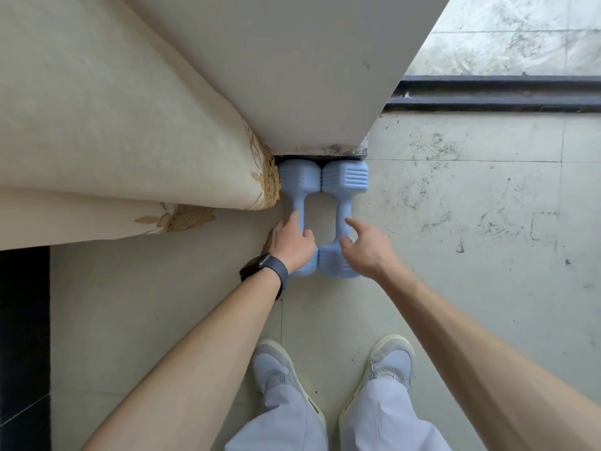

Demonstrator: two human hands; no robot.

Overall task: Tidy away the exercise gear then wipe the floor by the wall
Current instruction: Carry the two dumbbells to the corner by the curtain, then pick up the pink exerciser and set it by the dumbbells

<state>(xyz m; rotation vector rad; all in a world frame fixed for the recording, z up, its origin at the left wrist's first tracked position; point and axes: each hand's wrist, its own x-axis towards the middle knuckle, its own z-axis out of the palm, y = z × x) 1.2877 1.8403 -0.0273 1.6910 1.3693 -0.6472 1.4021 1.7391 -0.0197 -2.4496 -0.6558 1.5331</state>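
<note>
- left dumbbell point(294, 190) and right dumbbell point(344, 190) are laid abreast, heads against the wall point(292, 76);
- the former's handle is gripped by the left hand point(289, 244);
- the right hand point(364, 249) is held spread above the latter

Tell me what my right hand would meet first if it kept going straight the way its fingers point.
The right hand would meet the handle of the right blue dumbbell almost at once. Whether the fingertips already touch it is unclear.
</note>
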